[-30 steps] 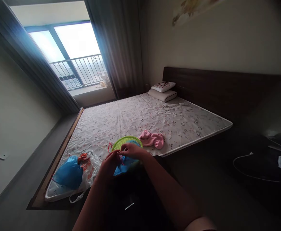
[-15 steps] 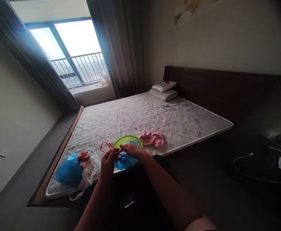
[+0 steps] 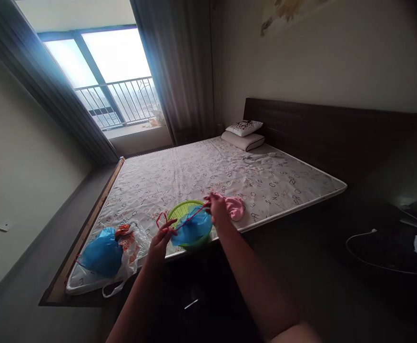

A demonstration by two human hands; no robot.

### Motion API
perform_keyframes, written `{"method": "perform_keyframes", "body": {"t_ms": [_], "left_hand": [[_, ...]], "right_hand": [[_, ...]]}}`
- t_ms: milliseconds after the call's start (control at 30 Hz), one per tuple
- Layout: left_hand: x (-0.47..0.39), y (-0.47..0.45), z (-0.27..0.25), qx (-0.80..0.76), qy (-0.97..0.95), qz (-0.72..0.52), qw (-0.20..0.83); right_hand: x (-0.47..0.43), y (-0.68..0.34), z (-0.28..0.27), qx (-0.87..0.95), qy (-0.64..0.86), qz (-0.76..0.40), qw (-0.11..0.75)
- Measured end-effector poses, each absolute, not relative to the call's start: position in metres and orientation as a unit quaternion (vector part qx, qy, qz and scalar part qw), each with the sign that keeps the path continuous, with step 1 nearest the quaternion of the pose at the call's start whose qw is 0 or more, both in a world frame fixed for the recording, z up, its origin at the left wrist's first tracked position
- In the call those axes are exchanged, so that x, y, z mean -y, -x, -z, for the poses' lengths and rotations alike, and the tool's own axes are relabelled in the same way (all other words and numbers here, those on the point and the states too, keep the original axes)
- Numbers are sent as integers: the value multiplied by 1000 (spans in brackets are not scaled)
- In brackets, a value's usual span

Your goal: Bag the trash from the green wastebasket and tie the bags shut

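Observation:
A red drawstring [image 3: 188, 220] stretches taut between my hands, above a blue plastic bag [image 3: 195, 228] that sits in a green plastic basket [image 3: 179, 208] at the mattress edge. My left hand [image 3: 161, 238] pinches the string at its left end, and a loop of it sticks up past the fingers. On the other side, my right hand [image 3: 217, 207] grips the string's other end, close to a pink cloth [image 3: 235, 208]. The basket's lower part lies in shadow.
A stuffed blue bag [image 3: 103, 255] and a clear plastic bag with orange print [image 3: 133, 245] lie at the left corner of the mattress [image 3: 165, 176]. Two pillows [image 3: 244, 133] are stacked near the headboard [image 3: 319, 138]. A white cable [image 3: 358, 252] trails at the right.
My hands were close together over the basket. The right hand has moved right and up, drawing the red string out straight, and more of the blue bag shows.

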State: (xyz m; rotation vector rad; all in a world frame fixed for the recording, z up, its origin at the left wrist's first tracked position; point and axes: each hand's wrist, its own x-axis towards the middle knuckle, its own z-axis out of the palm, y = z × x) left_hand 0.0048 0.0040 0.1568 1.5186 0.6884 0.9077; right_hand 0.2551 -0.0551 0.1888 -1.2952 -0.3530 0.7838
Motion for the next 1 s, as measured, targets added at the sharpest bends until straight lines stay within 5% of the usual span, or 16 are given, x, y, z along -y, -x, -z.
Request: {"method": "perform_keyframes", "body": {"t_ms": [100,200,467,600,800,1000], "left_hand": [[-2,4,-145,-274,-693,-348,568],[4,3,-133,-293,-668,-339,594],[33,15,-75,-380,-537,-462,594],[50,19,-48,-396,-456,-450,657],[51,12,-37,-352,-423,-409,728],[44,10,-22,-355,-389,-428,734]], "right_hand": [[62,-281,-185,64,588,-288,753],[67,-279,-177,179,620,-278,711],[65,-225,-138,607,679,-346,225],[46,-218,-147,621,706,-303,155],[-32,-232,-258,645,706,-211,205],[-135,-228,-374,579,604,-150,527]]}}
